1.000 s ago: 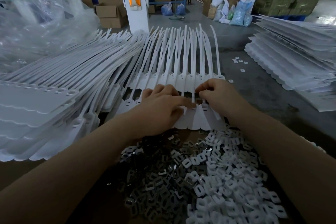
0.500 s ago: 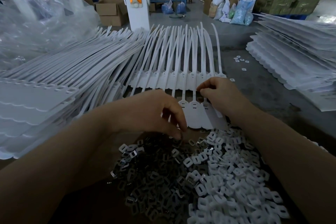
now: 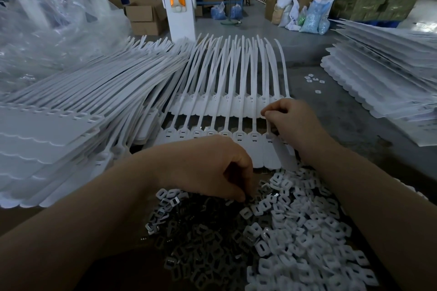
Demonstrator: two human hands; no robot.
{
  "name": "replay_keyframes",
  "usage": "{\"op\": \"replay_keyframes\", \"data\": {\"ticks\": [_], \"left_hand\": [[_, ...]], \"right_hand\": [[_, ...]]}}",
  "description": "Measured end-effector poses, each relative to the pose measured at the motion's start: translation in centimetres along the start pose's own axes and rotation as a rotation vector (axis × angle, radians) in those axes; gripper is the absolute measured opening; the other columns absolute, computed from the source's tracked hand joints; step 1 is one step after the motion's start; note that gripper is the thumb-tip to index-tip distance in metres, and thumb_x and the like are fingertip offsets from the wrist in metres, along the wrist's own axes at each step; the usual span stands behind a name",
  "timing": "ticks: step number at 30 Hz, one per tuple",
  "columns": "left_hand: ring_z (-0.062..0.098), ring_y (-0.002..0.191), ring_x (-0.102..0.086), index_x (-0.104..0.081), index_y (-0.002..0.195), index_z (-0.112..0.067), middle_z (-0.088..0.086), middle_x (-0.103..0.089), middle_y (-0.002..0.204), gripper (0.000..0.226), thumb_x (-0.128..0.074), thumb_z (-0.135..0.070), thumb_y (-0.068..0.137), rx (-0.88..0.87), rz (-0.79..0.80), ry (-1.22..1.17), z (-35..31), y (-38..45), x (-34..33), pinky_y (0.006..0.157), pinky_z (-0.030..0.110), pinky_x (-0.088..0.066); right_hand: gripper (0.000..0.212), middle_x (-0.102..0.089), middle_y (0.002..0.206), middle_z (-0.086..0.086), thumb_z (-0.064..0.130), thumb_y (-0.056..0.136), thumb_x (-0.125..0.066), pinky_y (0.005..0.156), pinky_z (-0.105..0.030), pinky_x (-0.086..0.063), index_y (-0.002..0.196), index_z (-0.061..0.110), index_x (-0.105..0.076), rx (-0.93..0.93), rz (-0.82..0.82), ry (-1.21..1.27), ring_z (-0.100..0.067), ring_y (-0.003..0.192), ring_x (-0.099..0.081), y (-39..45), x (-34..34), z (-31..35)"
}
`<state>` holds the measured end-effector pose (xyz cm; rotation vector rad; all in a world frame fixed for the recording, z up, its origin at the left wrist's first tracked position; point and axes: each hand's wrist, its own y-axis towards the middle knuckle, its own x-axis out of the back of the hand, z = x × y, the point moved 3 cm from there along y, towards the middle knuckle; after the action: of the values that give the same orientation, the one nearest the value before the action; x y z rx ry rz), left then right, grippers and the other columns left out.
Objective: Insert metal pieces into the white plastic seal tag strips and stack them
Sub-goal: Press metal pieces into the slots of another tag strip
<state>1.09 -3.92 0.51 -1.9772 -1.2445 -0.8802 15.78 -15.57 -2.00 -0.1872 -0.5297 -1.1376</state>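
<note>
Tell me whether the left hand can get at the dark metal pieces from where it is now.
Probably yes. The left hand already hangs over the pile of metal pieces, its fingertips down at the pile's far edge, and nothing lies between them. The right hand is off at the strips, out of the way.

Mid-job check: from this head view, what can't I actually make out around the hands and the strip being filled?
- Head view: left hand fingertips curl down into the metal pieces; whether they pinch one is hidden by the hand.
- Head view: right hand grips the strip; the slots under it are covered.
- Head view: slots on that strip are too small to tell filled from empty.
- Head view: white caps run off the bottom edge.
</note>
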Motion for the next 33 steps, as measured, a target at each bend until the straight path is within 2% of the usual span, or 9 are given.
{"op": "replay_keyframes", "data": {"ticks": [2, 5, 12, 15, 18, 22, 26, 30, 33], "left_hand": [[-0.008, 0.083, -0.06, -0.067, 0.091, -0.039, -0.02, -0.064, 0.09, 0.016, -0.074, -0.026, 0.084, -0.003, 0.01, 0.032, -0.2, -0.1, 0.0, 0.069, 0.007, -0.045], [-0.004, 0.09, -0.059, -0.07, 0.099, -0.034, -0.02, -0.061, 0.095, 0.018, -0.072, -0.024, 0.085, -0.024, 0.036, 0.092, -0.5, 0.0, -0.1, 0.077, 0.011, -0.046], [-0.008, 0.075, -0.061, -0.067, 0.084, -0.031, -0.019, -0.066, 0.082, 0.009, -0.075, -0.027, 0.084, 0.025, -0.022, 0.027, -0.2, 0.1, 0.0, 0.063, 0.005, -0.043], [-0.007, 0.073, -0.064, -0.069, 0.087, -0.028, -0.022, -0.068, 0.083, 0.006, -0.075, -0.03, 0.085, 0.046, -0.046, -0.017, 0.1, 0.1, 0.3, 0.064, 0.005, -0.045], [-0.001, 0.071, -0.067, -0.07, 0.085, -0.027, -0.015, -0.072, 0.082, 0.004, -0.073, -0.028, 0.085, 0.107, -0.062, -0.14, 0.5, 0.0, 0.7, 0.067, 0.012, -0.052], [0.002, 0.061, -0.065, -0.07, 0.084, -0.021, -0.006, -0.073, 0.074, 0.005, -0.071, -0.024, 0.086, 0.249, -0.257, -0.352, 1.6, 0.1, 1.7, 0.058, 0.013, -0.049], [0.0, 0.056, -0.06, -0.072, 0.086, -0.018, -0.007, -0.073, 0.072, 0.007, -0.072, -0.024, 0.085, 0.37, -0.474, -0.429, 3.1, 0.0, 2.4, 0.058, 0.02, -0.047], [-0.001, 0.054, -0.059, -0.073, 0.089, -0.015, -0.008, -0.072, 0.07, 0.009, -0.073, -0.024, 0.085, 0.418, -0.529, -0.469, 3.9, 0.2, 2.5, 0.052, 0.014, -0.046], [-0.001, 0.054, -0.06, -0.073, 0.087, -0.017, -0.008, -0.073, 0.071, 0.007, -0.072, -0.023, 0.085, 0.41, -0.529, -0.46, 3.9, 0.3, 2.4, 0.051, 0.012, -0.045]], "right_hand": [[0.026, -0.066, 0.077, 0.006, 0.012, 0.095, -0.053, 0.056, -0.02, -0.049, 0.078, 0.027, -0.065, -0.012, -0.004, 0.026, -0.004, 0.059, -0.062, 0.0, 0.1, 0.0], [0.024, -0.065, 0.077, 0.005, 0.011, 0.095, -0.053, 0.06, -0.024, -0.049, 0.08, 0.025, -0.066, -0.009, -0.004, 0.016, -0.007, 0.064, -0.061, -0.1, 0.0, 0.1], [0.02, -0.065, 0.077, 0.007, 0.011, 0.095, -0.053, 0.055, -0.019, -0.045, 0.088, 0.02, -0.069, -0.005, -0.013, 0.01, -0.006, 0.066, -0.06, 0.0, 0.1, 0.0], [0.025, -0.064, 0.076, 0.008, 0.012, 0.096, -0.053, 0.05, -0.016, -0.045, 0.08, 0.026, -0.065, 0.0, -0.01, 0.003, -0.005, 0.061, -0.06, 0.0, 0.2, -0.1], [0.023, -0.063, 0.076, 0.007, 0.01, 0.097, -0.052, 0.042, -0.009, -0.042, 0.083, 0.023, -0.066, 0.001, -0.002, 0.019, 0.005, 0.053, -0.061, -0.1, 0.2, 0.0], [0.017, -0.064, 0.079, 0.006, 0.013, 0.095, -0.056, 0.05, -0.013, -0.043, 0.087, 0.023, -0.067, 0.054, -0.029, -0.006, -0.003, 0.061, -0.059, -0.3, 0.2, 0.2], [0.013, -0.063, 0.068, 0.013, 0.017, 0.09, -0.064, 0.053, -0.009, -0.041, 0.084, 0.027, -0.069, 0.221, -0.028, -0.041, 0.004, 0.055, -0.058, -1.0, 0.1, 1.4], [0.006, -0.069, 0.076, 0.012, 0.018, 0.086, -0.07, 0.059, -0.008, -0.042, 0.084, 0.022, -0.074, 0.385, 0.127, -0.033, 0.006, 0.063, -0.058, -1.9, -0.5, 2.6], [0.006, -0.067, 0.074, 0.013, 0.02, 0.086, -0.072, 0.058, -0.011, -0.046, 0.083, 0.026, -0.073, 0.418, 0.219, -0.019, -0.003, 0.064, -0.059, -2.2, -0.7, 2.9]]}}
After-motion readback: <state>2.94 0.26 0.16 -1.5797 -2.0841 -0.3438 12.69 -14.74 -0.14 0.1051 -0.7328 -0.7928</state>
